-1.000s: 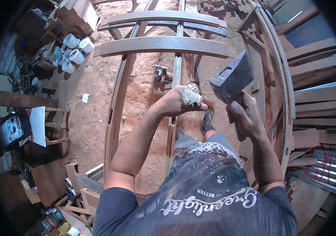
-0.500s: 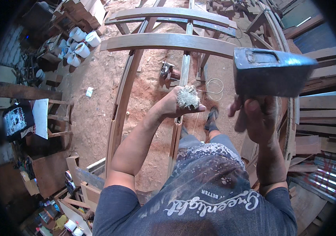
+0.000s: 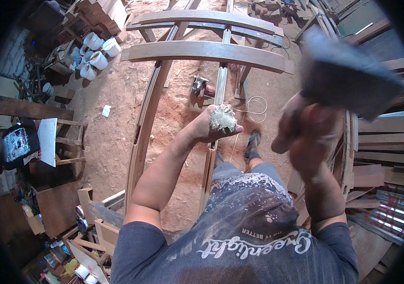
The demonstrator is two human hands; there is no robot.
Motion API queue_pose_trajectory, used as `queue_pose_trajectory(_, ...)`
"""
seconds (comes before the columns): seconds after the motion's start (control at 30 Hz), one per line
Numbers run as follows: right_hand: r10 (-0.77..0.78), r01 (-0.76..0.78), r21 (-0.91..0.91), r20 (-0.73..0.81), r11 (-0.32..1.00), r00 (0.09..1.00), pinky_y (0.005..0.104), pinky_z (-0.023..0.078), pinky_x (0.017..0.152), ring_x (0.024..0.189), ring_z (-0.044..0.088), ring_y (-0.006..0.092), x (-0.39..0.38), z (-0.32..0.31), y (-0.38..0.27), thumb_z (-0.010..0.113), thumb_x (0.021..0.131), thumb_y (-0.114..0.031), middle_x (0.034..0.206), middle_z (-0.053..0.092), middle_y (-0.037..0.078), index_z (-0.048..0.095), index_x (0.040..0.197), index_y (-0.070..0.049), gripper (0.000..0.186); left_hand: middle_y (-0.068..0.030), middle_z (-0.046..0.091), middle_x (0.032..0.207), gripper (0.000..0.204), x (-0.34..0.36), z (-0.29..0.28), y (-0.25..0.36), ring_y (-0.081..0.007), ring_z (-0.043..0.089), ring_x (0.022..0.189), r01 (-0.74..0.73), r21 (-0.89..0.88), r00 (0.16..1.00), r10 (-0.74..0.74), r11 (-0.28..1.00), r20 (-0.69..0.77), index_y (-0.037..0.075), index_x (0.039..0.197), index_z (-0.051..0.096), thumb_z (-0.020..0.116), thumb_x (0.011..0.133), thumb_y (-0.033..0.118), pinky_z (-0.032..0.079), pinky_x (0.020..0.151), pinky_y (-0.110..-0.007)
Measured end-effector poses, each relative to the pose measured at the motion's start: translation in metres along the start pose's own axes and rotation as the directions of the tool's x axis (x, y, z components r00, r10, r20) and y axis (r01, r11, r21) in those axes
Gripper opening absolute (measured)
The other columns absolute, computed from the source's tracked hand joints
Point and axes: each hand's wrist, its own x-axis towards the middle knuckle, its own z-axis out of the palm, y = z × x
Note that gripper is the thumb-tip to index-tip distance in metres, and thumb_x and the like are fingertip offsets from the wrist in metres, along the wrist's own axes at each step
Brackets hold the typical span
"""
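Observation:
My left hand [image 3: 205,127] is wrapped round an upright chisel [image 3: 223,118], its wooden handle end pale, battered and frayed. The hand hides the rest of the chisel; it is over the right-hand long wooden rail [image 3: 221,85]. My right hand [image 3: 313,135] grips a hammer [image 3: 348,73] with a big dark metal head, raised to the right of the chisel and well apart from it. Hammer and right hand are smeared by motion.
Two curved wooden pieces [image 3: 202,51] lie across the rails ahead. A power tool [image 3: 203,87] rests on the dusty floor between the rails, with a looped cord [image 3: 257,105] nearby. White buckets [image 3: 99,60] stand far left; stacked boards [image 3: 385,138] line the right.
The hammer has swung up and to the right, its head now tilted and blurred. My left hand with the chisel has barely shifted.

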Motion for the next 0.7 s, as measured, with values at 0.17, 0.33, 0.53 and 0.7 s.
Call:
queue_pose_trajectory(0.17, 0.305, -0.209, -0.375, 0.219, 0.903, 0.927, 0.0401, 0.056, 0.075, 0.090, 0.073, 0.0375, -0.001, 0.013, 0.018, 0.063, 0.097, -0.013, 0.094, 0.072, 0.023, 0.060, 0.113, 0.000, 0.021, -0.0068, 0.068, 0.089, 0.034, 0.006, 0.010, -0.026, -0.0135, 0.061, 0.082, -0.238, -0.195, 0.962, 0.203, 0.951, -0.185, 0.001, 0.101, 0.068, 0.084, 0.083, 0.025, 0.054, 0.077, -0.032)
queue_pose_trajectory(0.33, 0.176, -0.172, 0.174, -0.007, 0.970, 0.984, 0.0302, 0.048, 0.060, 0.072, 0.058, 0.0108, 0.022, -0.010, -0.025, 0.057, 0.103, -0.017, 0.088, 0.062, 0.006, 0.056, 0.113, 0.001, 0.021, -0.0040, 0.063, 0.079, 0.034, -0.005, 0.006, -0.048, -0.0130, 0.058, 0.072, -0.151, 0.060, 0.977, 0.158, 0.987, -0.141, 0.001, 0.089, 0.065, 0.084, 0.084, 0.028, 0.049, 0.065, -0.032)
queue_pose_trajectory(0.53, 0.053, 0.057, -0.443, 0.234, 0.895, 0.971, 0.0484, 0.054, 0.070, 0.078, 0.070, 0.0420, -0.001, 0.026, 0.015, 0.057, 0.101, -0.019, 0.086, 0.069, 0.025, 0.054, 0.123, -0.002, 0.028, -0.0020, 0.062, 0.078, 0.027, -0.009, 0.022, -0.022, -0.0096, 0.054, 0.071, -0.051, -0.662, 0.978, -0.095, 0.748, -0.183, 0.002, 0.089, 0.065, 0.080, 0.087, 0.024, 0.046, 0.062, -0.029)
queue_pose_trajectory(0.7, 0.211, -0.149, -0.300, 0.188, 0.942, 0.959, 0.0459, 0.053, 0.067, 0.079, 0.072, 0.0368, 0.028, 0.008, 0.005, 0.055, 0.103, -0.025, 0.087, 0.069, 0.024, 0.053, 0.114, -0.002, 0.025, -0.0043, 0.063, 0.080, 0.022, -0.008, 0.007, -0.049, -0.0105, 0.057, 0.073, -0.006, -0.105, 0.986, -0.011, 0.994, -0.164, 0.005, 0.089, 0.064, 0.074, 0.092, 0.024, 0.049, 0.066, -0.033)
